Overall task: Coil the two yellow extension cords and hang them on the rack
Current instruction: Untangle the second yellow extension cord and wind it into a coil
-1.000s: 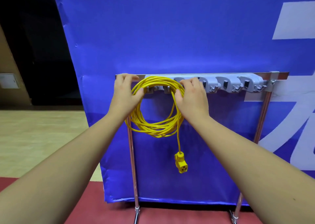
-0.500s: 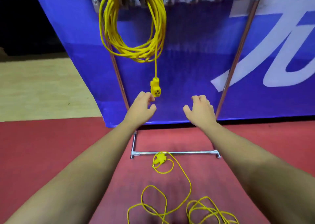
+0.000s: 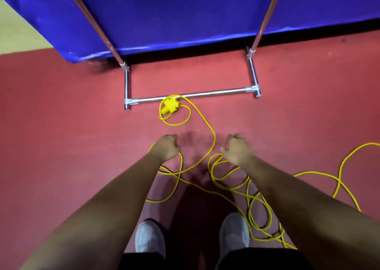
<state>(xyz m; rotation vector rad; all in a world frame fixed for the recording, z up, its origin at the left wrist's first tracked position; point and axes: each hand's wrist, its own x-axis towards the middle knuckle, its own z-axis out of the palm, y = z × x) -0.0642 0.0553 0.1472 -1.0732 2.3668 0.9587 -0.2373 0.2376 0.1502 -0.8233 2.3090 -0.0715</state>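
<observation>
One cord (image 3: 214, 138) lies loose on the red floor (image 3: 61, 126), uncoiled. By my reading at least half the job is left: gather it into loops, then hang it. Of the rack (image 3: 252, 72) only the legs and base bar (image 3: 205, 94) show. Its top is out of view, so I cannot tell whether the other cord hangs there.

The cord's socket (image 3: 170, 106) rests against the base bar. From there the loops sprawl back toward the shoes (image 3: 150, 239) and off to the right.

Both hands hover over the loops, seemingly not touching them, with one strand running between the two. The left hand (image 3: 167, 147) is curled into a fist and holds nothing. The right hand (image 3: 236, 148) has loosely bent fingers and is also empty.
</observation>
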